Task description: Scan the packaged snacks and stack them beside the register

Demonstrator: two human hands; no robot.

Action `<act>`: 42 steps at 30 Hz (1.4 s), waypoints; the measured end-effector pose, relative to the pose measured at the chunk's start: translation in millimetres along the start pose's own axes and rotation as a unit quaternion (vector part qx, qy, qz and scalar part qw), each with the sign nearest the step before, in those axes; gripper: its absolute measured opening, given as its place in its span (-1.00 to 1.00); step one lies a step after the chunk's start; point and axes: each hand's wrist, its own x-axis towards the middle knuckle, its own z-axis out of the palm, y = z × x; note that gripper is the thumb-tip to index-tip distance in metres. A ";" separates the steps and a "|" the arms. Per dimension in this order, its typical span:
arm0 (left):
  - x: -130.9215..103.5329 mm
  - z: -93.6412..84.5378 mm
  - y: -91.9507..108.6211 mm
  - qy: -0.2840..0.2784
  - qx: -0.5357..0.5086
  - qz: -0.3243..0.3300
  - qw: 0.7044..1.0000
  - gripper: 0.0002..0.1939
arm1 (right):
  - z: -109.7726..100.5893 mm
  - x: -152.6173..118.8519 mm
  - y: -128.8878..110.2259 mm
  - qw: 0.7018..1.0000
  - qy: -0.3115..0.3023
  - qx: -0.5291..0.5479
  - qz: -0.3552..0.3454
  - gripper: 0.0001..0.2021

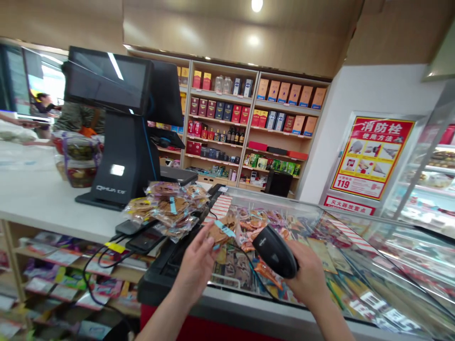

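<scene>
My left hand (199, 259) grips a clear packet of brown biscuits (221, 231) with a pale blue label strip across it. In my right hand (308, 273) is a black handheld barcode scanner (275, 251), its head tilted toward the packet but apart from it. The scanner's handle is mostly hidden by my fingers. Left of my hands, a pile of similar biscuit packets (172, 208) lies on the counter by the register. Both hands are above the front of a glass-topped freezer (270, 300).
A dark point-of-sale terminal (124, 156) stands on the white counter (31, 194), with jars (80, 161) beside it. Phones (144, 240) and loose cables (93, 284) lie near the edge. Wrapped goods fill the freezer; boxed shelves (220, 111) stand behind. A person (78, 118) is beyond the counter.
</scene>
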 end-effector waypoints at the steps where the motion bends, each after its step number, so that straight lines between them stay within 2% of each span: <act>1: 6.1 -4.5 12.6 0.015 0.085 0.077 0.993 -0.35 | -0.3 -1.5 2.2 1.000 0.003 -0.003 -0.002 -0.80; 2: 13.6 -9.7 26.5 0.041 0.174 0.151 0.972 -0.32 | -0.4 -2.7 4.1 1.000 0.005 -0.005 -0.005 -0.81; 4: 32.0 -21.9 55.8 0.113 0.360 0.277 0.884 -0.32 | -0.2 -4.1 6.9 1.000 0.014 -0.010 -0.007 -0.82; 6: 52.4 -34.8 82.1 0.158 0.505 0.313 0.788 -0.30 | 0.9 -5.1 8.6 1.000 0.025 -0.013 -0.007 -0.82; 8: 70.7 -46.3 100.9 0.184 0.613 0.302 0.706 -0.29 | 2.6 -6.0 10.3 1.000 0.027 -0.012 -0.004 -0.81; 11: 88.4 -57.6 112.4 0.194 0.740 0.230 0.601 -0.34 | 5.6 -8.0 14.5 1.000 0.022 -0.018 0.007 -0.78; 13: 93.8 -60.8 111.8 0.198 0.784 0.201 0.552 -0.39 | 7.0 -9.5 18.7 0.999 0.025 -0.026 0.009 -0.76; 14: 95.5 -61.4 110.4 0.202 0.793 0.198 0.540 -0.41 | 7.5 -10.3 21.2 0.999 0.026 -0.029 0.008 -0.75; 16: 98.3 -61.7 107.7 0.207 0.795 0.194 0.536 -0.44 | 7.9 -12.1 26.8 0.999 0.019 -0.034 0.007 -0.74; 19: 101.4 -61.7 105.5 0.196 0.785 0.177 0.561 -0.43 | 7.5 -15.4 36.7 0.999 0.017 -0.045 0.013 -0.73; 21: 100.8 -61.4 104.0 0.205 0.772 0.192 0.570 -0.41 | 6.1 -18.0 44.7 0.998 0.025 -0.057 0.016 -0.75; 23: 96.8 -59.5 100.9 0.229 0.753 0.249 0.565 -0.40 | 3.6 -20.7 54.5 0.997 0.028 -0.067 0.026 -0.76; 25: 90.6 -54.0 95.1 0.230 0.725 0.334 0.557 -0.44 | 0.6 -23.3 66.6 0.995 0.032 -0.075 0.052 -0.76; 27: 85.0 -43.3 85.4 0.182 0.691 0.404 0.571 -0.50 | -1.9 -25.3 80.6 0.992 0.038 -0.081 0.091 -0.74; 30: 83.5 -15.7 59.4 0.048 0.641 0.428 0.635 -0.58 | -2.1 -25.7 101.6 0.983 0.037 -0.086 0.156 -0.73; 33: 97.3 19.4 17.8 -0.091 0.583 0.364 0.721 -0.63 | 2.7 -20.2 118.0 0.974 0.025 -0.081 0.208 -0.71; 35: 116.6 40.5 -15.1 -0.143 0.560 0.296 0.760 -0.62 | 7.7 -13.1 125.5 0.970 0.020 -0.070 0.230 -0.70; 36: 128.8 49.2 -31.1 -0.154 0.569 0.268 0.762 -0.61 | 10.5 -9.0 128.5 0.970 0.011 -0.058 0.236 -0.70; 37: 142.1 56.2 -46.0 -0.158 0.595 0.240 0.751 -0.59 | 13.4 -4.7 131.3 0.969 0.008 -0.051 0.241 -0.72; 39: 169.8 65.3 -70.0 -0.177 0.667 0.180 0.701 -0.51 | 19.2 3.5 136.8 0.968 0.006 -0.044 0.245 -0.71; 42: 206.9 68.4 -89.8 -0.235 0.725 0.118 0.636 -0.32 | 28.0 12.4 145.6 0.967 0.004 -0.025 0.252 -0.75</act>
